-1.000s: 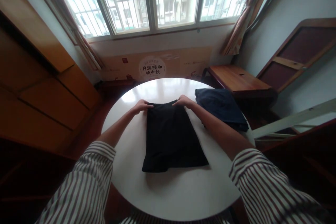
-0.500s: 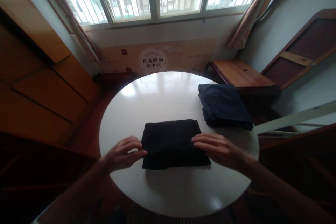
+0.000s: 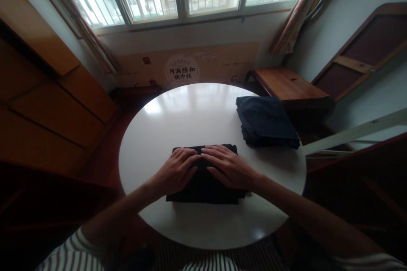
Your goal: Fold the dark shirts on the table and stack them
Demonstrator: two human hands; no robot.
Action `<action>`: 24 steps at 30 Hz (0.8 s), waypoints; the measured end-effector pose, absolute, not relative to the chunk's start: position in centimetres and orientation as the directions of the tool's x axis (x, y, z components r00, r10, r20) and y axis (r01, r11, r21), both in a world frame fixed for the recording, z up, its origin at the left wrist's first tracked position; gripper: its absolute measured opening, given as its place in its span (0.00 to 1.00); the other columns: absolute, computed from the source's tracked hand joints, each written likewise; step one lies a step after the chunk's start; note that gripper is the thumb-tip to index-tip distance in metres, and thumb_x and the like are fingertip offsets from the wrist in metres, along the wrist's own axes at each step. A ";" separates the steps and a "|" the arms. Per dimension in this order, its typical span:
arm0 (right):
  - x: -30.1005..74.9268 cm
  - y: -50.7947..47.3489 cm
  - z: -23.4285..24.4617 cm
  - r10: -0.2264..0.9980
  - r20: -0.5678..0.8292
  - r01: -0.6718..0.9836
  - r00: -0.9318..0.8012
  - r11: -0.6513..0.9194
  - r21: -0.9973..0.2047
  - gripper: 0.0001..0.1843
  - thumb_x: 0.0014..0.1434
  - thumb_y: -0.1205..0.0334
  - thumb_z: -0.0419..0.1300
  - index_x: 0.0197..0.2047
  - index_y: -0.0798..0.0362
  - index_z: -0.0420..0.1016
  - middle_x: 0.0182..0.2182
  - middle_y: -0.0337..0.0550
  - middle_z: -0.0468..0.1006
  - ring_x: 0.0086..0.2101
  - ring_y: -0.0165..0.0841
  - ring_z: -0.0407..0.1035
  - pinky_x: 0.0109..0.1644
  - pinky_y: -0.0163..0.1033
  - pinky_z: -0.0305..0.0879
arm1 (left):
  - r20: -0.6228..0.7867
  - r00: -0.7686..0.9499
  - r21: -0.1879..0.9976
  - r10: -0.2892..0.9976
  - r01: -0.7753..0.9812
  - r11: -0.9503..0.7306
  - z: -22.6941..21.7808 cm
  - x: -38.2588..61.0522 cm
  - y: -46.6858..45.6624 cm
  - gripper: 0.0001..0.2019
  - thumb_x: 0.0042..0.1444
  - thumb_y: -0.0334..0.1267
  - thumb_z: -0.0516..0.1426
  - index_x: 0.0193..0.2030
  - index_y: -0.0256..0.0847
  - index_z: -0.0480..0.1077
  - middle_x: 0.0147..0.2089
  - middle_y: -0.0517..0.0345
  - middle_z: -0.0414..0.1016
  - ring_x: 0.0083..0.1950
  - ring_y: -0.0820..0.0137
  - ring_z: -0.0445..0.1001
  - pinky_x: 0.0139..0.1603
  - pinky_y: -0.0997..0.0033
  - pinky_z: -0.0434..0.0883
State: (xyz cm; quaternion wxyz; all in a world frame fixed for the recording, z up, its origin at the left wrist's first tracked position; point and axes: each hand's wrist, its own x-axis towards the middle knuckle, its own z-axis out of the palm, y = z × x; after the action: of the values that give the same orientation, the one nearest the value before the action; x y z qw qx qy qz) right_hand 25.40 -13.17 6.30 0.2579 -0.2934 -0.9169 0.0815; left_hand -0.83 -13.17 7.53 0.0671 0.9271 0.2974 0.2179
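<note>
A folded black garment point(image 3: 203, 188) lies on the round white table point(image 3: 190, 114), near its front edge. My left hand point(image 3: 176, 171) rests flat on the garment's left half, fingers stretched out. My right hand point(image 3: 225, 167) lies flat on its right half, fingers spread. The fingertips of both hands nearly meet at the garment's far edge. Neither hand holds anything.
A second folded dark blue garment point(image 3: 265, 120) sits at the table's right side. A wooden bench point(image 3: 286, 87) stands beyond it, and a wooden cabinet point(image 3: 47, 106) runs along the left. A window fills the far wall.
The black garment's far half was folded toward me, halving its length. Both hands then moved from its side edges onto its top and now press flat.
</note>
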 end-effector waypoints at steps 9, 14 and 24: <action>28.3 -12.8 2.0 0.825 0.245 0.756 -0.509 0.564 -0.331 0.38 0.68 0.43 0.49 0.72 0.58 0.51 0.70 0.58 0.52 0.69 0.48 0.44 0.70 0.60 0.48 | 0.171 0.657 0.153 0.734 0.719 -0.678 3.3 -1.9 -13.7 0.30 0.70 0.46 0.46 0.74 0.36 0.47 0.76 0.44 0.45 0.76 0.56 0.42 0.73 0.47 0.49; 30.2 -13.5 3.4 0.959 0.284 0.687 -0.024 0.222 -0.692 0.29 0.63 0.48 0.59 0.60 0.61 0.70 0.53 0.63 0.74 0.50 0.49 0.73 0.55 0.55 0.71 | 0.207 0.565 0.249 0.799 0.759 -0.602 4.9 -2.3 -11.4 0.25 0.71 0.46 0.44 0.68 0.36 0.58 0.68 0.42 0.63 0.69 0.56 0.60 0.68 0.49 0.60; 28.2 -11.6 4.4 0.980 -0.200 0.207 -0.002 -0.196 -0.959 0.21 0.50 0.48 0.70 0.39 0.58 0.81 0.39 0.51 0.83 0.40 0.41 0.77 0.43 0.41 0.72 | 0.261 0.567 0.230 0.781 0.749 -0.621 3.0 -0.3 -10.7 0.23 0.70 0.45 0.47 0.66 0.36 0.62 0.61 0.43 0.67 0.60 0.56 0.64 0.64 0.48 0.64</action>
State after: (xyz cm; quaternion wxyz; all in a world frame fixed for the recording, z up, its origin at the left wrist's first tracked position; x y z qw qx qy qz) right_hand 28.19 -11.64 4.42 0.3875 -0.5908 -0.5021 0.4987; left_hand -0.30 -10.73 2.97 0.0468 0.8840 0.4327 0.1704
